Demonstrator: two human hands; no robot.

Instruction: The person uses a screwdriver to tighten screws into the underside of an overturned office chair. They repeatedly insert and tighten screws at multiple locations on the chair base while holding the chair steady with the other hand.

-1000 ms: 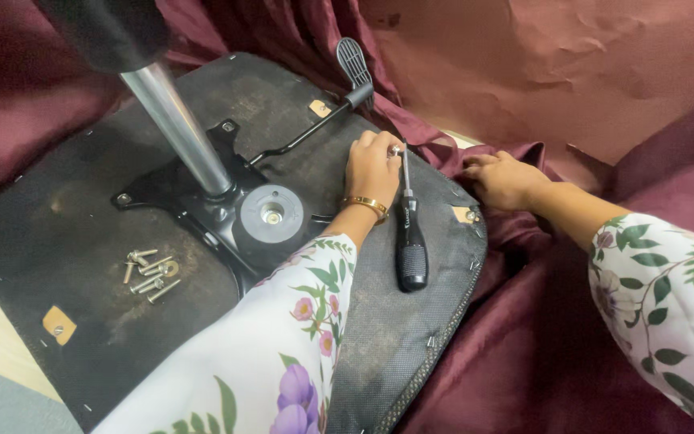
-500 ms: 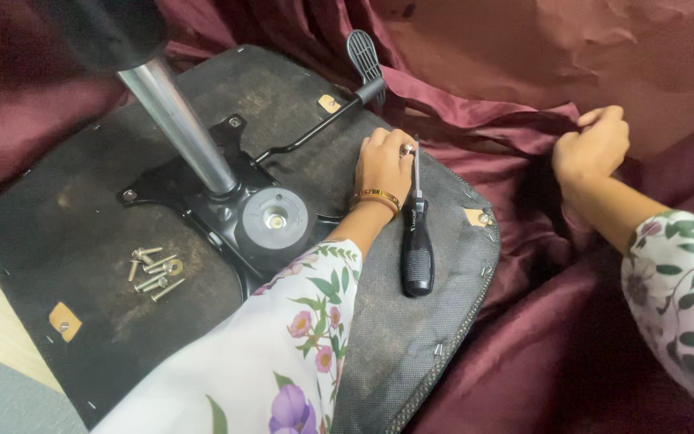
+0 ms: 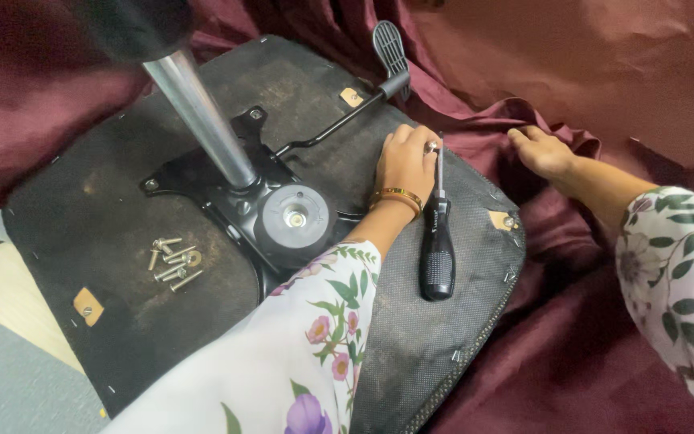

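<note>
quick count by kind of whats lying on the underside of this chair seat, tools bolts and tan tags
screwdriver: 1, black handle, beside the left hand
pile of loose bolts: 1, the single bolts overlap too much to count
tan tags: 3 showing, the others at and
total: 5

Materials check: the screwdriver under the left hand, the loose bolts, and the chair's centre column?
Screwdriver: bare steel shaft, black ribbed handle, probably rubber or plastic. Bolts: shiny silver, likely plated steel. Column: polished metal, bright reflections, looks chromed. Left hand rests flat on the seat underside, a matte black fabric-like cover; right hand lies on the maroon cloth.
</note>
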